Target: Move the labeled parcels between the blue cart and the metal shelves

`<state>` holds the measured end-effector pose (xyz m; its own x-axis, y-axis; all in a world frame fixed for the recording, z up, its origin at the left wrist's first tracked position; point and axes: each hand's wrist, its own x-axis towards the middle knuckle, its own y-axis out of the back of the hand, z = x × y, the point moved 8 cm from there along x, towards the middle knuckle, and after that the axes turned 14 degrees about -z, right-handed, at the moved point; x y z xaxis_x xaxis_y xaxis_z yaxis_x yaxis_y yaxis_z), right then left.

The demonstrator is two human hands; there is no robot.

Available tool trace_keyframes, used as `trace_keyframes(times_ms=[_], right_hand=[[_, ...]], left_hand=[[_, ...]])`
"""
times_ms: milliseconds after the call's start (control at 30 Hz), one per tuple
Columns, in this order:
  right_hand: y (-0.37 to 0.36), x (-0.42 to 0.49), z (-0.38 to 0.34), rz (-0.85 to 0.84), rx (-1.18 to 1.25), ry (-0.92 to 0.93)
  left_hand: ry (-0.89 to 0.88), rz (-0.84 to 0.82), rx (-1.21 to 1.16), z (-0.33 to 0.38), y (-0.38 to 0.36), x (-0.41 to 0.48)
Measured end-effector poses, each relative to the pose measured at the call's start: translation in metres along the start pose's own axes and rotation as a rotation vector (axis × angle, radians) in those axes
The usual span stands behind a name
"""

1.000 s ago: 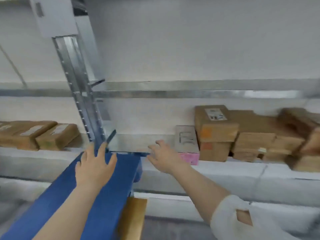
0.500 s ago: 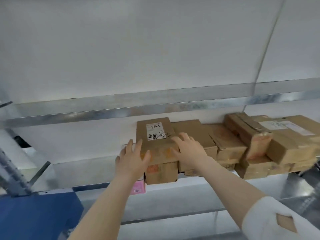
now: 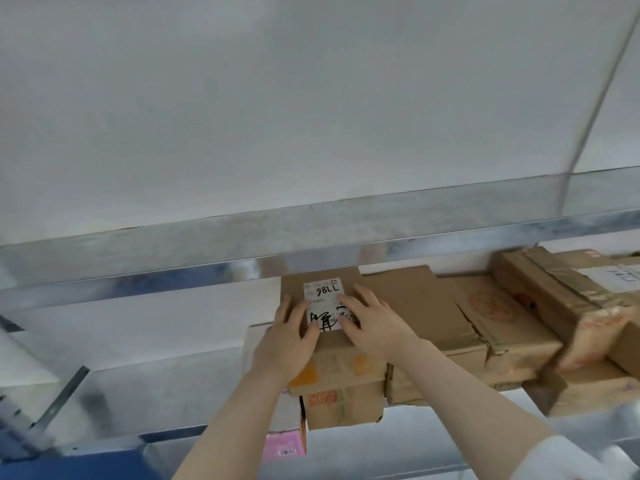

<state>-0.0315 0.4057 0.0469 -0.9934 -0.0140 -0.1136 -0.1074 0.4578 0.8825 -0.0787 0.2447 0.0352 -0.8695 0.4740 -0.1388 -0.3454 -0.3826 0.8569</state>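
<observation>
A brown cardboard parcel (image 3: pixel 341 367) with a white label (image 3: pixel 323 296) marked "98LL" lies on top of a stack on the metal shelf (image 3: pixel 433 455). My left hand (image 3: pixel 289 341) rests flat on its left part, fingers spread. The palm of my right hand (image 3: pixel 372 327) lies on its right part, covering the label's edge. Neither hand curls around the parcel. A corner of the blue cart (image 3: pixel 69 465) shows at the bottom left.
Under the labelled parcel sits another brown box (image 3: pixel 343 407), with a pink box (image 3: pixel 282 441) to its left. More brown parcels (image 3: pixel 485 327) crowd the shelf to the right. The upper shelf's metal beam (image 3: pixel 173 278) runs just above. A slanted brace (image 3: pixel 59 396) stands at left.
My view swung right from the cart to the shelf. Both hands left the cart's edge, reached the parcel stack and slid onto the top of the labelled parcel.
</observation>
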Motion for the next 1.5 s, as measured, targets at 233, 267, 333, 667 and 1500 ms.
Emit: trace_keyframes(times_ms=[233, 267, 333, 667, 1500], right_hand=[[-0.003, -0.001, -0.002, 0.037, 0.077, 0.038], [-0.002, -0.003, -0.004, 0.051, 0.068, 0.051], [0.0, -0.007, -0.011, 0.066, 0.055, 0.083], [-0.026, -0.025, -0.098, 0.029, 0.068, 0.288], [-0.383, -0.221, -0.596, -0.609, 0.047, 1.199]], left_hand=[[-0.049, 0.089, -0.096, -0.002, 0.002, -0.003], [-0.054, 0.099, -0.102, -0.002, 0.002, -0.005], [-0.052, 0.111, -0.094, -0.002, 0.003, -0.01], [0.08, 0.256, -0.078, -0.053, 0.037, -0.104], [1.071, 0.732, -0.162, -0.357, 0.053, -0.664]])
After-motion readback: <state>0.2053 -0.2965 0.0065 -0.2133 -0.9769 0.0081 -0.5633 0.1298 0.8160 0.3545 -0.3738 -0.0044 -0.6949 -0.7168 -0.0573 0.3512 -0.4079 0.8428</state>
